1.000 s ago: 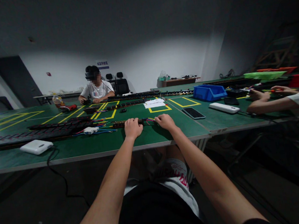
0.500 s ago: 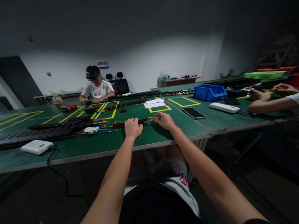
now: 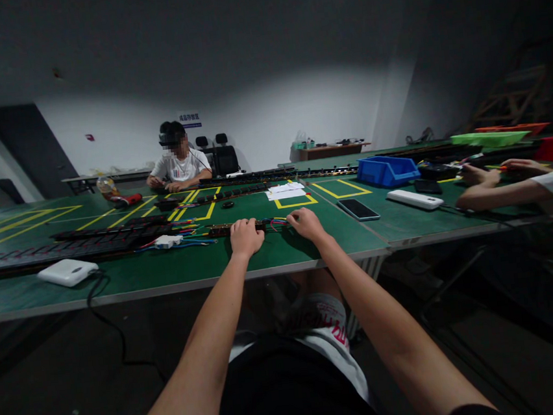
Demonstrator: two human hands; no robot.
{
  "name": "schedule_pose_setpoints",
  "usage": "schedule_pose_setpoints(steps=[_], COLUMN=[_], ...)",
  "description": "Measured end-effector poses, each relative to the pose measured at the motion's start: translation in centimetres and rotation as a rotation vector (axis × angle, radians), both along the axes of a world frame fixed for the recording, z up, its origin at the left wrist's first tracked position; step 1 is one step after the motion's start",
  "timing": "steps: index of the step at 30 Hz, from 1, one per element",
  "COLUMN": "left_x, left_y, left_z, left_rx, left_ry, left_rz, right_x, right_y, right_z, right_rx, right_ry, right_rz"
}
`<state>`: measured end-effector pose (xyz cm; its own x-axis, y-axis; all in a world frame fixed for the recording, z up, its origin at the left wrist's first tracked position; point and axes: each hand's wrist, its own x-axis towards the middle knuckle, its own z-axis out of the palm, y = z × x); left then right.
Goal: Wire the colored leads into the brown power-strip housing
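My left hand [image 3: 247, 237] rests over a narrow dark strip [image 3: 220, 230] lying on the green table, its fingers curled around the strip's edge. Coloured wires [image 3: 276, 222] come out of the strip's right end. At those wires, my right hand [image 3: 304, 223] has thumb and fingers pinched together on them; the fingertips are small and partly hidden. Left of the strip lie a white connector [image 3: 168, 242] with blue wires and several black strips [image 3: 113, 236] with coloured wire ends.
A phone [image 3: 357, 209], a white power bank [image 3: 414, 199] and a blue bin [image 3: 387, 171] stand to the right, near a co-worker's hands [image 3: 481, 176]. Another white device [image 3: 69, 272] with a cable lies at the left edge. White papers [image 3: 285, 191] lie ahead; another person sits opposite.
My hands stay almost where they were, with the right fingers slightly shifted at the wires. The person opposite has moved their hands a little.
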<state>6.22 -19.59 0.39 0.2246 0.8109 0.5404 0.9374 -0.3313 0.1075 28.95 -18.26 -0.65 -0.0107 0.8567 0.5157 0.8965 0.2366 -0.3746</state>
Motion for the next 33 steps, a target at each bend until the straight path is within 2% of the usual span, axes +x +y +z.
schedule_pose_setpoints(steps=[3,9,12,17,25,33], left_x=[0.1,0.1,0.0,0.0,0.0,0.0], left_y=[-0.1,-0.2,-0.1,0.0,-0.3,-0.1], left_z=[0.0,0.2,0.1,0.1,0.3,0.2], left_rx=[0.000,-0.008,-0.003,-0.015,-0.028,-0.020], left_ry=[0.005,0.003,-0.001,-0.001,-0.001,-0.002], left_rz=[0.016,0.007,0.001,-0.005,-0.001,0.004], right_x=[0.2,0.1,0.2,0.3,-0.1,-0.2], right_y=[0.2,0.3,0.3,0.0,-0.3,-0.7], right_z=[-0.2,-0.8,-0.7,-0.3,-0.3,0.3], right_rx=[0.045,-0.019,0.011,0.105,-0.015,0.037], right_ry=[0.043,0.065,0.083,0.114,0.139,0.130], right_rz=[0.001,0.079,0.089,0.019,-0.028,-0.085])
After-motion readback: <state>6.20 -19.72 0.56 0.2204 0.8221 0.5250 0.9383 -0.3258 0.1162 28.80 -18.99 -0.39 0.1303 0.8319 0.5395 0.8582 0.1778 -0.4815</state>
